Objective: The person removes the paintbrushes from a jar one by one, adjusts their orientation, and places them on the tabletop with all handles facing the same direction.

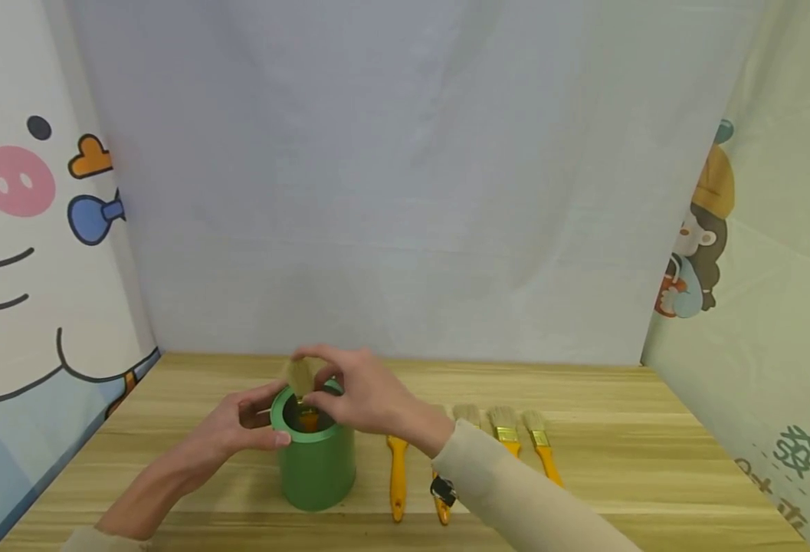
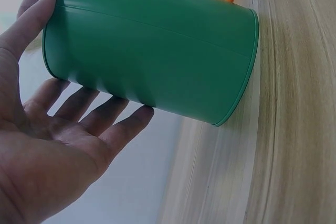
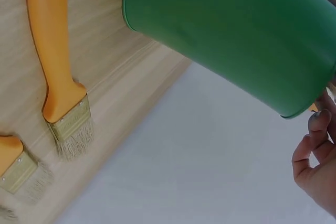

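Note:
A green cylindrical can (image 1: 318, 477) stands upright on the table, its open top facing up. My left hand (image 1: 221, 431) holds it from the left, with the thumb at the rim and the fingertips against the side of the can (image 2: 147, 45) in the left wrist view. Over the opening, my right hand (image 1: 373, 392) pinches a paintbrush (image 1: 300, 379) near its bristles. The brush has its bristles up and its orange handle down inside the can; the handle's lower end is hidden. The right wrist view shows the right hand (image 3: 321, 163) at the can's rim.
Several orange-handled paintbrushes lie in a row right of the can, bristles away from me, among them one brush (image 1: 398, 479) nearest the can and another (image 1: 541, 445) at the row's right end. My right forearm partly covers them. A pale cloth (image 1: 405, 192) hangs behind the wooden table (image 1: 639, 475).

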Tool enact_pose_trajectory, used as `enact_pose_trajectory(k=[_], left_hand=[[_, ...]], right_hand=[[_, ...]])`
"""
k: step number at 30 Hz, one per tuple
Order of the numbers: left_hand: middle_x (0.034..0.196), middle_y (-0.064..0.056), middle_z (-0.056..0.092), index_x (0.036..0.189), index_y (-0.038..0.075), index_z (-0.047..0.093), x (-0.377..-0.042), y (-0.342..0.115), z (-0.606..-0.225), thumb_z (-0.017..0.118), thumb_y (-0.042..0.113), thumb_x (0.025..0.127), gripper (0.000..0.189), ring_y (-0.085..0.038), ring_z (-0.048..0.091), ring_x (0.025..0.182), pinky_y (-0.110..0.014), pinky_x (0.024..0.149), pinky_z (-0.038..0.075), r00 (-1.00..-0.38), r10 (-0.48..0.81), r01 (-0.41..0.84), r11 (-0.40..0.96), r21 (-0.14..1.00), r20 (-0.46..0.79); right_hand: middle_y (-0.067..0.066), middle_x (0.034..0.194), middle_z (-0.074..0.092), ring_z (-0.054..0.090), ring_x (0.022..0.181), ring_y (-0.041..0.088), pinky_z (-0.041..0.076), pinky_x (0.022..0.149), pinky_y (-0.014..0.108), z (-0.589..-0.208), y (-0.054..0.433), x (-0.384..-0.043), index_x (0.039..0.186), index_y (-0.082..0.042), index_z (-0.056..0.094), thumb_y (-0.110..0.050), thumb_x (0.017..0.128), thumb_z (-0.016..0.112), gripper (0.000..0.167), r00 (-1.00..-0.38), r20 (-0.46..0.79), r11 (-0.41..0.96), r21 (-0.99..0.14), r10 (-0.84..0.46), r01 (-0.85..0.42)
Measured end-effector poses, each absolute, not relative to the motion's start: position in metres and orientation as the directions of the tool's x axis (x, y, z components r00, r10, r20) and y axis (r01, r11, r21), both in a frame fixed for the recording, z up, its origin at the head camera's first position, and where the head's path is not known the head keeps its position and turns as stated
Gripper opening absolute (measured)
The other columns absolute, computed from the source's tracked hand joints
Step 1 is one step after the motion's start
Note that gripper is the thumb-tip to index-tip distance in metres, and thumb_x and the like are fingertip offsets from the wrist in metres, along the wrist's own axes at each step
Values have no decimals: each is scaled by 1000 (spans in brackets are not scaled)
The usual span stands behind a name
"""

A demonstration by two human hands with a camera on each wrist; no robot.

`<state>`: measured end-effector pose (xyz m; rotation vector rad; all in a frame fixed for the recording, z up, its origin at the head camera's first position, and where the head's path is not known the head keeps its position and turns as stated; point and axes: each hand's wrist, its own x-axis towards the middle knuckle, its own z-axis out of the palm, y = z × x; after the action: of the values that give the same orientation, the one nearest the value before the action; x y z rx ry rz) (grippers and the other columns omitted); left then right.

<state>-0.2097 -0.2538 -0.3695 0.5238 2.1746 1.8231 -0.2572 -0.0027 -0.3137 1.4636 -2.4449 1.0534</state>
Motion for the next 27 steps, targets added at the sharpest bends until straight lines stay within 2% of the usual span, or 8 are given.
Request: enact_pose_trajectory(k=[3,7,13,17,23,27], left_hand=[[167,-28,25,166,-4,17,-211,-254,-370,73,19,97,91,-52,35,147,-48,106,49,-899,435,117,147,982,42],[167,-26,27,166,-3,21,-212,-253,-371,73,17,97,88,-53,36,146,-48,105,49,-899,434,131,141,981,58],[166,-23,33,167,8,31,-211,-253,-371,72,18,98,81,-53,39,145,-54,104,50,-899,435,130,147,980,54],[166,-21,35,167,12,33,-212,-252,-370,71,16,99,78,-51,40,144,-53,102,51,-893,446,139,141,980,63],[168,-21,29,167,11,31,-213,-251,-369,70,14,100,78,-51,40,144,-52,102,52,-894,444,132,142,981,56],[168,-21,31,167,11,32,-213,-251,-369,71,15,100,78,-50,42,144,-51,101,52,-897,440,131,149,980,53]], right_hand=[[6,99,79,34,45,3,34,51,19,-311,0,-258,142,-14,60,-10,98,77,47,-512,440,281,-490,-738,-826],[5,97,79,29,47,2,31,52,19,-307,4,-259,141,-14,61,-9,98,77,46,-501,459,259,-493,-734,-831],[5,93,78,34,49,11,31,55,20,-297,11,-260,140,-11,62,-6,97,78,47,-476,524,213,-484,-706,-849],[3,91,77,38,50,17,31,54,21,-288,15,-261,140,-9,62,-5,96,77,47,-461,557,195,-471,-691,-861],[0,87,75,36,53,8,32,55,22,-274,20,-263,139,-10,63,-5,96,78,46,-462,603,171,-477,-650,-862],[-2,86,74,37,55,6,33,57,23,-265,24,-264,138,-11,64,-5,96,78,45,-458,636,156,-473,-621,-867]])
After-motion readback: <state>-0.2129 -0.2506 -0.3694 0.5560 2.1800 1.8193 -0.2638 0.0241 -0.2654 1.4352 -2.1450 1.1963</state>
